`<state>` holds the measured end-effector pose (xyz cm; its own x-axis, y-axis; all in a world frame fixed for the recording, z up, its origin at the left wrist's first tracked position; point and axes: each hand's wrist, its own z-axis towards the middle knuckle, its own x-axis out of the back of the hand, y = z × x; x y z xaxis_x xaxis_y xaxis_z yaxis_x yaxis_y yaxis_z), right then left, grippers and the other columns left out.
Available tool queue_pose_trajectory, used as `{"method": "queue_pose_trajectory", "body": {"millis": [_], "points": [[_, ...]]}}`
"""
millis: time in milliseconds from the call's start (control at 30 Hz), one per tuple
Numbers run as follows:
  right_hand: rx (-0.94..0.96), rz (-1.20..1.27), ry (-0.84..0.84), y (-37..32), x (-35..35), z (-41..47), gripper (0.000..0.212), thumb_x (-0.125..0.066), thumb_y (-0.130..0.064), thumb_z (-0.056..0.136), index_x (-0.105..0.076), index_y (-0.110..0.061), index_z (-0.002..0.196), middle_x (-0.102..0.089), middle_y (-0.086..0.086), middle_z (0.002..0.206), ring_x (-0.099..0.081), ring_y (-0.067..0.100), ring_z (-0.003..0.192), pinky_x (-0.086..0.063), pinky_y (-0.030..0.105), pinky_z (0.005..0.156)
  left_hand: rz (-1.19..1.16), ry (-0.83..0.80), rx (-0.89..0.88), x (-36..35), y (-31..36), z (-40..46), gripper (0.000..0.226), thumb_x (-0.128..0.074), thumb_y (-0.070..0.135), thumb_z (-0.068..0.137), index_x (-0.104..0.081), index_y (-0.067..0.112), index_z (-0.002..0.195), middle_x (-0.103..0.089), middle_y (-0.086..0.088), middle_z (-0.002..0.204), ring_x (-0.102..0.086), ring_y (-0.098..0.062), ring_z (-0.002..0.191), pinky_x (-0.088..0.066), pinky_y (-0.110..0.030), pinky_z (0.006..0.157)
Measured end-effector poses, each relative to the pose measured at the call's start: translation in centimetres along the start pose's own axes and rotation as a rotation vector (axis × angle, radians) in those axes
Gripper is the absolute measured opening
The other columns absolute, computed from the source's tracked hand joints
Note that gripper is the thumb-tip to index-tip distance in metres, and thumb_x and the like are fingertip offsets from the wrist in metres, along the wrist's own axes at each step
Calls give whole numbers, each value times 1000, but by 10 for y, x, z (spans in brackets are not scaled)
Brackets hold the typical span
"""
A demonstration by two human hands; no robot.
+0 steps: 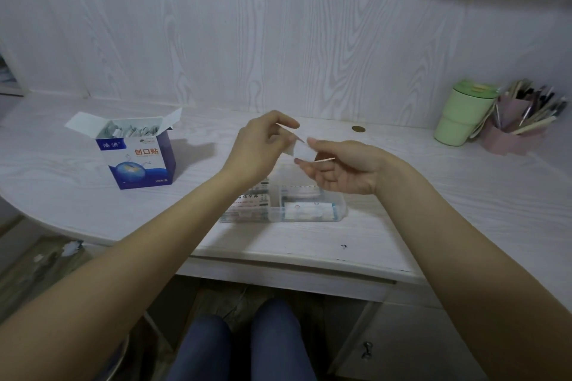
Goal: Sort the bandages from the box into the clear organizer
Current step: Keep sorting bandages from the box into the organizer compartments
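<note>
Above the clear organizer (305,210), left hand (260,148) and right hand (337,168) both pinch one bandage (297,148) between their fingers; a slack pinch could drop it outside a compartment; box (139,153) left of organizer; green cup (461,116) far right; nothing obstructs.

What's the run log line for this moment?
left hand + right hand: pinching bandage | above organizer | box open
</note>
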<state>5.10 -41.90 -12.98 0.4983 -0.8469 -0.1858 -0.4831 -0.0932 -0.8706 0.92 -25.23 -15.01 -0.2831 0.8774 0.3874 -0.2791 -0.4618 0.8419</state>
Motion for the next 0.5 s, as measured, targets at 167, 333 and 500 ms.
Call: {"method": "queue_pose_trajectory", "body": {"millis": [167,333,500], "points": [[92,-7,80,-1,7,5,7,-62,-1,88,-67,-4,89,-66,4,77,-63,8,66,-53,15,65,-7,-116,102,3,-3,1,12,-65,16,89,-63,22,100,-68,0,98,-68,-16,87,-56,-32,79],[302,-403,331,7,12,14,6,-68,-1,84,-71,-6,86,-68,7,77,-63,7,59,-51,14,56,68,-174,190,2,-8,7,13,-68,0,83,-69,11,91,-68,-8,86,-70,-19,73,-58,-24,73],[416,-940,539,13,7,22,7,-76,-8,76,-70,-12,75,-65,3,68,-63,14,60,-45,15,48,478,-273,122,-7,-9,14,12,-71,8,81,-71,15,90,-64,2,78,-61,-10,70,-49,-21,65]]}}
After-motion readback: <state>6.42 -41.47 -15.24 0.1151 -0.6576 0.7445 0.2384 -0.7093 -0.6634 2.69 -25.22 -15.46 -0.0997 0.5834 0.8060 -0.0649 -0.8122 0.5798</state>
